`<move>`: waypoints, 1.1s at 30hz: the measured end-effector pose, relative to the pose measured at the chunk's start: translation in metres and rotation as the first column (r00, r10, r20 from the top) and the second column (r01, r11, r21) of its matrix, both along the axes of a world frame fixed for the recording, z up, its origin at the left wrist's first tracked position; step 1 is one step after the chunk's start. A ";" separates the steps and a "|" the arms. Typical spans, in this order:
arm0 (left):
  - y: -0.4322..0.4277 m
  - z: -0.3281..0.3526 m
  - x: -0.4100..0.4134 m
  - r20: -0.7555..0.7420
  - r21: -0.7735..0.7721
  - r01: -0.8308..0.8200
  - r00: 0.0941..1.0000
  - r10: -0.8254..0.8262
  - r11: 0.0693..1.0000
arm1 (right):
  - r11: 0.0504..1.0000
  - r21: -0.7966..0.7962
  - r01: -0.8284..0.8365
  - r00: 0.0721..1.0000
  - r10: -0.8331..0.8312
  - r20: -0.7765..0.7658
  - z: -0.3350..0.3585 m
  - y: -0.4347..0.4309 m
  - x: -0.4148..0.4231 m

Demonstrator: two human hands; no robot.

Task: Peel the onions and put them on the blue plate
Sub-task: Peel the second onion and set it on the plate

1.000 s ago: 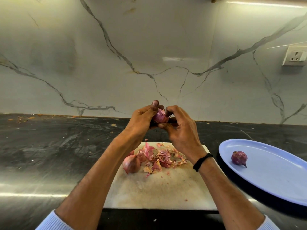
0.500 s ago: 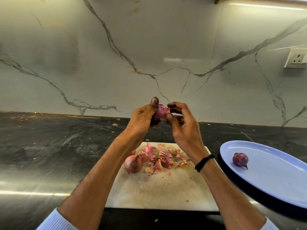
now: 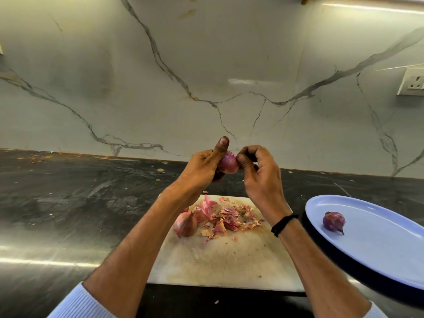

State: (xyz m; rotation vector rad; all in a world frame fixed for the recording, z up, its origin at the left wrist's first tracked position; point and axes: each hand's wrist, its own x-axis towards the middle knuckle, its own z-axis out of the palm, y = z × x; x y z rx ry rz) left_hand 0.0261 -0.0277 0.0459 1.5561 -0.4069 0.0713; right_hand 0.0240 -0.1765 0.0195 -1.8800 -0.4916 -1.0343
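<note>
Gripping 1 onion point(image 3: 228, 162) in left hand point(image 3: 202, 167), pinching it with right hand point(image 3: 261, 173); bound for blue plate point(image 3: 390, 253) at 4 o'clock, nearest right hand.

single head view, looking forward-down over counter point(image 3: 68, 203) toward wall point(image 3: 206, 65), close range.

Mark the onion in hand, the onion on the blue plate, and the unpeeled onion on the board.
Held onion point(image 3: 228, 162): head view, middle of its exposed purple side.
Plate onion point(image 3: 333, 221): head view, centre of bulb.
Unpeeled onion point(image 3: 185, 223): head view, middle of its skin.
</note>
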 end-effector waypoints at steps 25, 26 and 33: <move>0.007 -0.005 0.010 0.205 0.027 -0.111 0.973 0.103 0.993 | 0.988 -0.155 0.020 0.990 0.001 0.139 0.000 0.006 -0.004; 0.007 -0.004 0.010 0.222 0.047 -0.127 0.968 0.113 0.991 | 0.987 -0.157 0.044 0.987 -0.018 0.162 0.000 0.006 -0.004; 0.011 -0.004 0.016 0.247 0.132 -0.182 0.958 0.145 0.974 | 0.993 -0.107 0.057 0.979 -0.035 0.203 0.001 0.005 -0.004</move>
